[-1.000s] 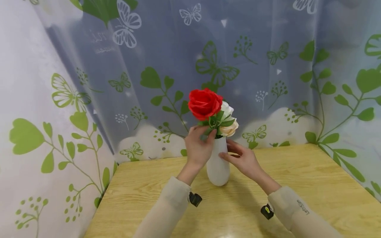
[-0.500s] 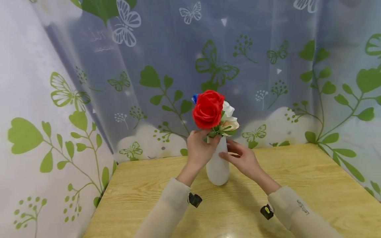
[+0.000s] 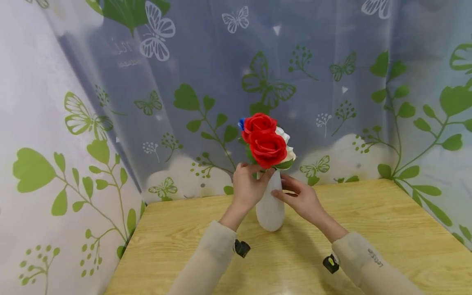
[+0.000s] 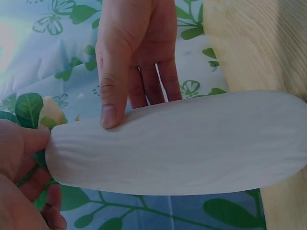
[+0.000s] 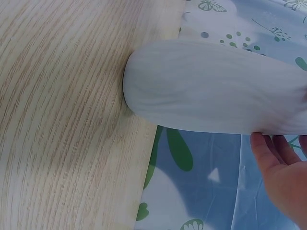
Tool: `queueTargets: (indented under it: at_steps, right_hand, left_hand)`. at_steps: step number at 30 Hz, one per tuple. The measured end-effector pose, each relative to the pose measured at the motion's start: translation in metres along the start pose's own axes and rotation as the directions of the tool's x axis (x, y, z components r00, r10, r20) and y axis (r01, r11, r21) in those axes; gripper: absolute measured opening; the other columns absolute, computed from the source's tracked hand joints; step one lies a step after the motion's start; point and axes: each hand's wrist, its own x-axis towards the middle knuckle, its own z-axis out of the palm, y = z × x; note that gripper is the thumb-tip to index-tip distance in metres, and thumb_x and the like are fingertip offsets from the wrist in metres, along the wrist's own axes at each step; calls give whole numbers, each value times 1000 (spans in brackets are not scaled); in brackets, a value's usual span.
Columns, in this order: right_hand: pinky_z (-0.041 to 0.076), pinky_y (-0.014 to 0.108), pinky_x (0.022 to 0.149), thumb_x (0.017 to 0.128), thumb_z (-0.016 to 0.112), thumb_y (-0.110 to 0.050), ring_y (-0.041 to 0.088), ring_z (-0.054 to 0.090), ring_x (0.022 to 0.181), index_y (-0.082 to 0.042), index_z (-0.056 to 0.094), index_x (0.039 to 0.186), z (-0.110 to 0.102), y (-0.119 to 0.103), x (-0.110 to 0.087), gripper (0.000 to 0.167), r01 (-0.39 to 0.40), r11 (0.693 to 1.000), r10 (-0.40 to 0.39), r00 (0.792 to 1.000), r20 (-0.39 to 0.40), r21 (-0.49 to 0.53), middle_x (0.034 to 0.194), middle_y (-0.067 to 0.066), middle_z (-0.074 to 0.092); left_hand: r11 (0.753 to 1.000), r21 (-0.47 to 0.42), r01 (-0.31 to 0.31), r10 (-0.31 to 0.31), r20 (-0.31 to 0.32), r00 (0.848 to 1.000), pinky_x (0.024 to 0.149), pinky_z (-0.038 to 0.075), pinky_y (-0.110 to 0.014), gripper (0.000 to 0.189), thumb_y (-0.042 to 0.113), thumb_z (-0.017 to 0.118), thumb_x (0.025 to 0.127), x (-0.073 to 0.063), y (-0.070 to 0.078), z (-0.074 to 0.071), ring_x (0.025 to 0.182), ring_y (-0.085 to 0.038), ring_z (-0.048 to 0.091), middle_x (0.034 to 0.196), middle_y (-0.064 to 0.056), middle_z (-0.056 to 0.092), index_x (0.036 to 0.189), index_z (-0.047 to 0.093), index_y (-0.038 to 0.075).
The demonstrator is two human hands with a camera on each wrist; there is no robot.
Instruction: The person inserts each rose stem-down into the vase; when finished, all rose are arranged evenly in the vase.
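A white vase [image 3: 271, 209] stands upright on the wooden table. In its mouth is a bunch of flowers: a red rose [image 3: 268, 150] in front, another red rose [image 3: 259, 124] behind it, white blooms [image 3: 282, 134], a cream bloom [image 3: 290, 155] and a bit of a blue flower [image 3: 241, 123]. At the rim, my left hand [image 3: 248, 186] pinches the front rose just under its head; the fingertips are partly hidden by leaves and vase. My right hand [image 3: 304, 199] holds the vase's upper right side, its thumb [image 4: 110, 116] on the near face and its fingers behind.
The vase rests on the pale wood-grain table [image 3: 184, 246], towards its back edge. A curtain [image 3: 206, 53] with green leaves and butterflies hangs behind and on both sides. A small black device [image 3: 242, 248] sits at the left cuff and another [image 3: 331, 263] at the right.
The front red rose has come down and to the right, baring the second red rose and the blue flower behind. My left hand has lowered slightly towards the rim; my right stays put.
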Motion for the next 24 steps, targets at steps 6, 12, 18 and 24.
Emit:
queueTargets:
  at_steps: [6, 12, 18, 24]
  right_hand:
    - [60, 48, 103, 97, 79, -35, 33, 65, 133, -19, 53, 157, -1, 1, 0, 67, -6, 1000, 6, 1000, -6, 3, 147, 11, 65]
    - [60, 48, 103, 97, 79, -32, 34, 65, 132, -16, 57, 153, -1, -1, 0, 63, -17, 1000, 17, 1000, -12, 23, 144, 13, 67]
    - [60, 48, 104, 96, 80, -30, 33, 66, 130, -14, 65, 143, 0, -2, 0, 52, -21, 999, 21, 1000, -16, 45, 139, 13, 70]
    - [60, 49, 104, 96, 80, -32, 32, 67, 129, -16, 67, 140, 0, -2, 0, 48, -18, 999, 18, 1000, -11, 35, 137, 11, 71]
  left_hand:
    - [999, -19, 26, -26, -3, 1000, 73, 45, -33, 13, 16, 82, 91, -1, 1, 1, 77, -29, 62, 69, -6, 73, 81, 83, 7]
    - [991, -123, 42, -52, -76, 996, 72, 51, -37, 10, 16, 83, 91, -5, -4, 4, 83, -31, 64, 80, -6, 77, 86, 81, 8]
    - [992, -81, -92, 80, -136, 987, 74, 50, -41, 6, 9, 80, 91, -3, -12, 5, 79, -30, 69, 79, -7, 78, 86, 80, 6]
    - [994, -27, -105, 102, -115, 988, 71, 48, -39, 4, 8, 82, 88, 0, -17, 4, 76, -33, 66, 84, -7, 82, 86, 84, 5]
